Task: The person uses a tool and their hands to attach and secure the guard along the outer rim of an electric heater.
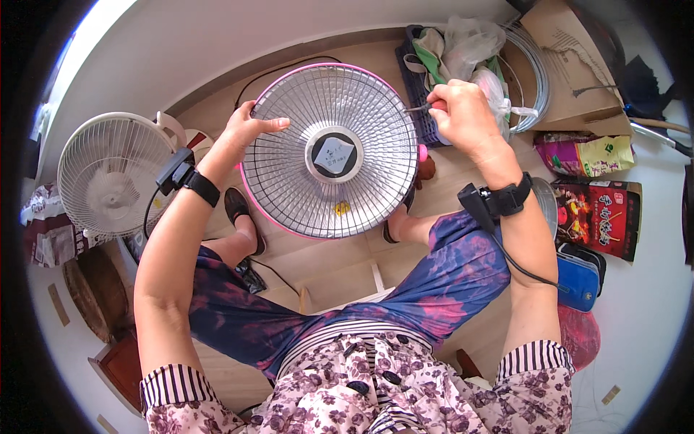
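A round dish heater stands between my feet, with a pink rim, a dark wire grille and a silver reflective bowl. A pale diamond-shaped label sits at its centre. At the upper left of the rim, my left hand grips the heater, thumb over the grille and fingers behind the edge. My right hand is closed around what looks like a screwdriver with a red handle. Its thin shaft points left, to the heater's right rim; whether the tip touches is too small to tell. A pink knob shows on that side.
To the left stands a white fan. Behind on the right, a dark crate holds bags, beside coiled wire and a cardboard box. Packages and a blue case lie at the right. A cord crosses the floor.
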`<action>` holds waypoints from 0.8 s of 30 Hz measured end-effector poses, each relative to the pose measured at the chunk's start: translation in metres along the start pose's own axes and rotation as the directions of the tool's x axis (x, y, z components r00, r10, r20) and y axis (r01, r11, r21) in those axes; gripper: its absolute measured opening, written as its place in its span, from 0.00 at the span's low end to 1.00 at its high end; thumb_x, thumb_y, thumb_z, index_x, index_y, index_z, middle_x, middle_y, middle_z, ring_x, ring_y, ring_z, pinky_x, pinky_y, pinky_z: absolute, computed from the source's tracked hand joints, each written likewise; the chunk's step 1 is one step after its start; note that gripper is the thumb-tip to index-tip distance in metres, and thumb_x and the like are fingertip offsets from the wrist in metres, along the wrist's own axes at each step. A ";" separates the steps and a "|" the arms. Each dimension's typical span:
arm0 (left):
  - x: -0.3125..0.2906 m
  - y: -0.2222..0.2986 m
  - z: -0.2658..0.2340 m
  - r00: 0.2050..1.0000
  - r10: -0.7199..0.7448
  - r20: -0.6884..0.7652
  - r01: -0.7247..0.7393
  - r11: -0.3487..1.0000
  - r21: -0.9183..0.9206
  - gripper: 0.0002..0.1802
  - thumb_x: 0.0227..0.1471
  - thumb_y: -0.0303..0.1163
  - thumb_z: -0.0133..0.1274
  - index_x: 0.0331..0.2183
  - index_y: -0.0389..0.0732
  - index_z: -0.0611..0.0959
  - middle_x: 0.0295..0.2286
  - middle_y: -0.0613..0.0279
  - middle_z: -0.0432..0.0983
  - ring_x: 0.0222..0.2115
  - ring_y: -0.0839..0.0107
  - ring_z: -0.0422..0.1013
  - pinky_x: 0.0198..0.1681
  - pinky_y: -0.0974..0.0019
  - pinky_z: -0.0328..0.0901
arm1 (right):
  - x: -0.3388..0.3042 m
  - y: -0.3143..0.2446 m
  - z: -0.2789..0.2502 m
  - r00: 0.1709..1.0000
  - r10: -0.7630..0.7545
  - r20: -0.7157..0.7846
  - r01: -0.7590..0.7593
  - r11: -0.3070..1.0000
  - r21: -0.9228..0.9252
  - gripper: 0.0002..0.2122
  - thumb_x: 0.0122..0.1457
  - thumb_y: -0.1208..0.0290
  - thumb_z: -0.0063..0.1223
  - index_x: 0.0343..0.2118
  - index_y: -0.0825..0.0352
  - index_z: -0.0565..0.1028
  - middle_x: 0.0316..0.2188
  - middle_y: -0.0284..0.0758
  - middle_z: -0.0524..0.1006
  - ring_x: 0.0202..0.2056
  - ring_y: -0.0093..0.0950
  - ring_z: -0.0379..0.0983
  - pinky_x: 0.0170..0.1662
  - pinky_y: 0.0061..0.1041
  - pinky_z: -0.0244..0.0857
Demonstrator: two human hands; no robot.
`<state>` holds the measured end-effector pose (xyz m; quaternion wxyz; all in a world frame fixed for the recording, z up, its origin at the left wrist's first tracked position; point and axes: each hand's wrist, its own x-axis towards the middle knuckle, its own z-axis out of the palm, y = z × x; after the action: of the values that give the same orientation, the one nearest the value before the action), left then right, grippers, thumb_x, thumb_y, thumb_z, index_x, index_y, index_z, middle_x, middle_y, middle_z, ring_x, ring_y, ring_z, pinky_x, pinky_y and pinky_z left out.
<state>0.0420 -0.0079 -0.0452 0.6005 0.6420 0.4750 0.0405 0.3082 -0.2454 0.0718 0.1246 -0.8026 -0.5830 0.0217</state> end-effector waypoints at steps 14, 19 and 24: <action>0.004 -0.002 0.000 1.000 0.023 -0.008 -0.023 1.000 -0.013 0.54 0.34 0.39 0.71 0.57 0.28 0.60 0.47 0.41 0.67 0.49 0.56 0.66 0.54 0.58 0.59 | 0.020 -0.004 -0.005 0.913 0.104 -0.395 0.036 0.942 0.333 0.08 0.47 0.73 0.62 0.30 0.69 0.79 0.26 0.40 0.78 0.27 0.35 0.76 0.33 0.28 0.70; 0.003 0.003 -0.002 1.000 -0.021 -0.001 0.021 1.000 -0.009 0.54 0.34 0.39 0.71 0.57 0.28 0.59 0.48 0.39 0.67 0.51 0.55 0.65 0.55 0.57 0.58 | 0.030 -0.018 0.008 0.899 0.073 -0.431 0.081 0.941 0.329 0.08 0.47 0.73 0.62 0.30 0.69 0.79 0.27 0.41 0.78 0.29 0.35 0.76 0.34 0.28 0.70; -0.001 0.007 -0.004 1.000 -0.018 0.011 0.018 1.000 0.003 0.55 0.34 0.41 0.70 0.57 0.26 0.58 0.50 0.37 0.65 0.52 0.54 0.64 0.57 0.56 0.55 | 0.043 -0.020 0.020 0.912 0.054 -0.406 0.107 0.926 0.363 0.08 0.47 0.71 0.61 0.28 0.70 0.78 0.25 0.42 0.78 0.27 0.37 0.76 0.33 0.31 0.70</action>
<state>0.0435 -0.0044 -0.0379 0.6024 0.6387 0.4777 0.0309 0.2997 -0.1954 0.0614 0.3961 -0.7419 -0.5398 -0.0365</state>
